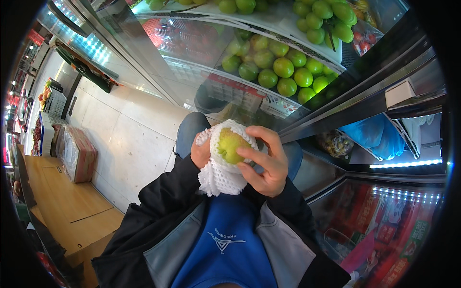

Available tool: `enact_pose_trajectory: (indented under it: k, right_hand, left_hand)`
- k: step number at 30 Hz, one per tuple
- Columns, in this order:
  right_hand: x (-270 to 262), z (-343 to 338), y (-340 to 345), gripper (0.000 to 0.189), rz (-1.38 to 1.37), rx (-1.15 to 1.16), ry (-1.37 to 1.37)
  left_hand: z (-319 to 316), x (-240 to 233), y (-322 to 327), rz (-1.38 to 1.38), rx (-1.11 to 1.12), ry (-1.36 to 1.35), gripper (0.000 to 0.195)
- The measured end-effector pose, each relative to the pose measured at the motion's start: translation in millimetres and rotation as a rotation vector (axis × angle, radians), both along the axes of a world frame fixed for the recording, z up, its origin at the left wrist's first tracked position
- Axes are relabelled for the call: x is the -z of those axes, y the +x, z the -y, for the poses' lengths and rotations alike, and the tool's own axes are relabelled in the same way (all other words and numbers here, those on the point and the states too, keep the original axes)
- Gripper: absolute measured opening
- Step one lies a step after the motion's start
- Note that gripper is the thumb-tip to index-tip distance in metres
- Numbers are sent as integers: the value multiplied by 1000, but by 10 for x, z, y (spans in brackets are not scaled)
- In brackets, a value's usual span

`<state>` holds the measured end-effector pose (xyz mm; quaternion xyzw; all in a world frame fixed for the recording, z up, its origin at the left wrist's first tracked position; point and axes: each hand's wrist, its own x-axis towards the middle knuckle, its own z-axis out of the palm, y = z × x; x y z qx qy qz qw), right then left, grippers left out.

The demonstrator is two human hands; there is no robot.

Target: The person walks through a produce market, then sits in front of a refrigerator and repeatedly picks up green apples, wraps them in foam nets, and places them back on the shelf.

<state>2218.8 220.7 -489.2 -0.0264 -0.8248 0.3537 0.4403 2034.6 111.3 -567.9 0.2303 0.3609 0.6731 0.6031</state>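
A round green-yellow fruit (230, 145), its exact kind unclear, sits partly wrapped in a white foam net sleeve (218, 180) in front of my chest. My left hand (200, 153) holds the wrapped fruit from the left, and most of its fingers are hidden behind the netting. My right hand (268, 162) grips from the right. Two of its fingertips press on the bare face of the fruit, and a further finger touches the net's upper rim. The lower part of the net hangs bunched beneath the fruit.
Ahead stands a glass-doored display fridge with green grapes (322, 21) above round green fruits (277, 70). An open fridge compartment with a blue plastic bag (376, 135) is at right. At left are a wooden cabinet (72, 194), a plastic-wrapped box (77, 153) and pale floor tiles (122, 133).
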Motion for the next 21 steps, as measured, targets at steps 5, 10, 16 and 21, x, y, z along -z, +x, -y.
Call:
enact_pose_trajectory:
  k: [5, 10, 16, 21]
  right_hand:
    - [-30, 40, 27, 64, 315, -25, -257]
    - [109, 19, 18, 74, 372, 12, -267]
    - [353, -144, 92, 64, -285, -154, -1167]
    - [511, -139, 92, 58, -385, -461, -1653]
  left_hand:
    - [-20, -194, -15, -1203, -168, 280, 24]
    - [13, -298, 172, -434, -101, -130, 25]
    - [91, -304, -317, -229, -413, -199, 35]
    - [297, -170, -547, -326, -432, -317, 31]
